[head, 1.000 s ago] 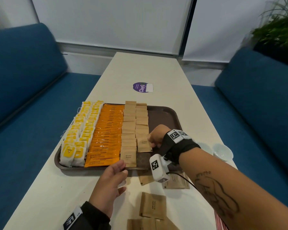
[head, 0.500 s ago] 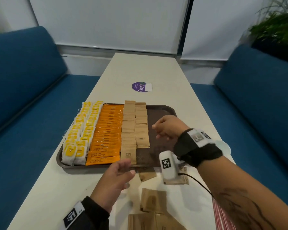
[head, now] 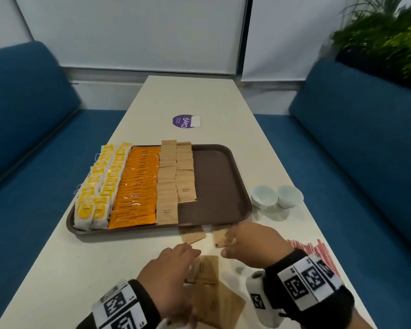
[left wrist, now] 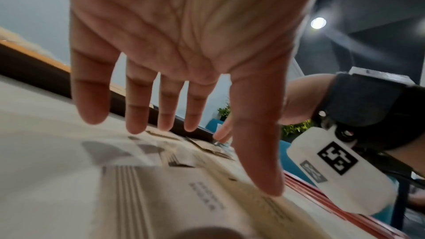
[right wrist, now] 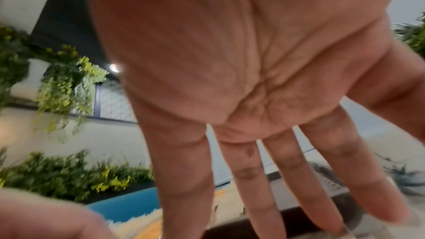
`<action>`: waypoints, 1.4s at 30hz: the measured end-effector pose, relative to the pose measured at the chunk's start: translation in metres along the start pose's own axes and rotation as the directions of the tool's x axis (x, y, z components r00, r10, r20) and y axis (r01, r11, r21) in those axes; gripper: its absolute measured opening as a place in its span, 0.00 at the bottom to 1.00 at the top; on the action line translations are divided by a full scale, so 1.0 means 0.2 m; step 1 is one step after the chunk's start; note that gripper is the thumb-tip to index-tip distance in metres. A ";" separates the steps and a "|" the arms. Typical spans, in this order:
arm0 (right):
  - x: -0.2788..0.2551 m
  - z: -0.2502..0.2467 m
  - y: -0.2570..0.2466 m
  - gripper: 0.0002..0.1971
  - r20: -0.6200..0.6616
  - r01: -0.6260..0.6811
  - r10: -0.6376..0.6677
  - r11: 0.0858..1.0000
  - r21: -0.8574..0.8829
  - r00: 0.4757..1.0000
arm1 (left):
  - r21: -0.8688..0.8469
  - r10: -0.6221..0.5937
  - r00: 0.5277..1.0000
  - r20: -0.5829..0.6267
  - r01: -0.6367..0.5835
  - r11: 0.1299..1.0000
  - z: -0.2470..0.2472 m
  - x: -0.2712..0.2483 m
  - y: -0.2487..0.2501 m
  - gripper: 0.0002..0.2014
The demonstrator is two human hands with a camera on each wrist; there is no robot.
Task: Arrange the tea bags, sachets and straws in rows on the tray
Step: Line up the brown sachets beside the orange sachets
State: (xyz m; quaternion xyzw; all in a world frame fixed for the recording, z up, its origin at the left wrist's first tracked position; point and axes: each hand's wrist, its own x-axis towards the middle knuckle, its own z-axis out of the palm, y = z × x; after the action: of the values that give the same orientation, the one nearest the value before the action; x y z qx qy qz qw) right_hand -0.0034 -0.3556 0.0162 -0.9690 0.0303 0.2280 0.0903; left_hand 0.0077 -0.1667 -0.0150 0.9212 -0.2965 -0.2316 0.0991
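The brown tray (head: pixel 220 181) holds rows of yellow tea bags (head: pixel 97 186), orange coffee sachets (head: pixel 138 186) and two rows of brown sugar sachets (head: pixel 176 176); its right part is bare. Loose brown sachets (head: pixel 192 235) lie on the table in front of the tray. My left hand (head: pixel 185 251) hovers flat over a pile of them (head: pixel 208 269), fingers straight (left wrist: pixel 138 112) and holding nothing. My right hand (head: pixel 230 241) reaches with straight fingers (right wrist: pixel 282 179) over another loose sachet (head: pixel 220 238); whether it touches is unclear. Red-and-white straws (head: pixel 318 250) lie by my right wrist.
Two small white cups (head: pixel 263 198) stand on the table right of the tray. A purple sticker (head: pixel 184 121) sits farther back. Blue sofas (head: pixel 33 162) flank the narrow table, and a plant (head: pixel 384 41) stands at the back right.
My right hand has drawn back from the sugar row on the tray to the loose sachets on the table. My left hand has moved back from the tray's front edge over the pile.
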 end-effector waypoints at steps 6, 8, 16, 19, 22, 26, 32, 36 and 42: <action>-0.04 0.10 -0.06 0.22 0.060 0.065 -0.058 0.991 -0.117 0.997 | 0.169 0.008 0.998 0.068 -0.019 0.985 0.00 0.00 0.07 0.42; -0.07 0.12 -0.06 0.20 0.043 0.103 -0.098 0.986 -0.130 0.994 | 0.199 0.018 0.999 0.042 -0.026 0.980 0.01 0.00 0.07 0.37; -0.09 0.18 -0.06 0.34 0.010 0.106 -0.106 0.994 -0.040 0.994 | 0.297 0.012 1.000 0.005 -0.013 0.955 0.04 0.02 0.10 0.29; -0.11 0.21 -0.07 0.38 0.061 0.140 -0.138 0.990 -0.024 0.989 | 0.279 0.003 1.000 -0.008 0.000 0.960 0.04 0.04 0.10 0.25; -0.13 0.22 -0.09 0.41 0.048 0.151 -0.149 0.988 -0.041 0.988 | 0.243 -0.013 1.000 -0.011 0.015 0.970 0.05 0.05 0.10 0.24; -0.12 0.25 -0.12 0.33 -0.037 0.117 -0.117 0.993 -0.019 0.992 | 0.211 -0.036 0.999 0.009 0.033 0.977 0.04 0.07 0.11 0.22; -0.10 0.21 -0.13 0.42 0.036 0.087 -0.088 0.995 0.048 0.995 | 0.027 -0.119 0.993 0.013 0.119 0.993 0.02 0.08 0.11 0.17; -0.09 0.22 -0.11 0.38 0.043 0.063 -0.069 0.988 0.140 0.997 | -0.014 -0.131 0.990 0.055 0.132 0.991 0.02 0.09 0.10 0.20; -0.04 0.26 -0.09 0.30 0.031 0.017 -0.023 0.979 0.201 0.999 | -0.017 -0.100 0.984 0.149 0.103 0.994 0.03 0.10 0.14 0.24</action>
State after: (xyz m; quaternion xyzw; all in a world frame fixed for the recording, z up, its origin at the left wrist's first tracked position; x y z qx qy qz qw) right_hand -0.0321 -0.3289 -0.0221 -0.9512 0.0420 0.2389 0.1905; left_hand 0.0046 -0.2014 -0.0178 0.9141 -0.2528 -0.3078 0.0765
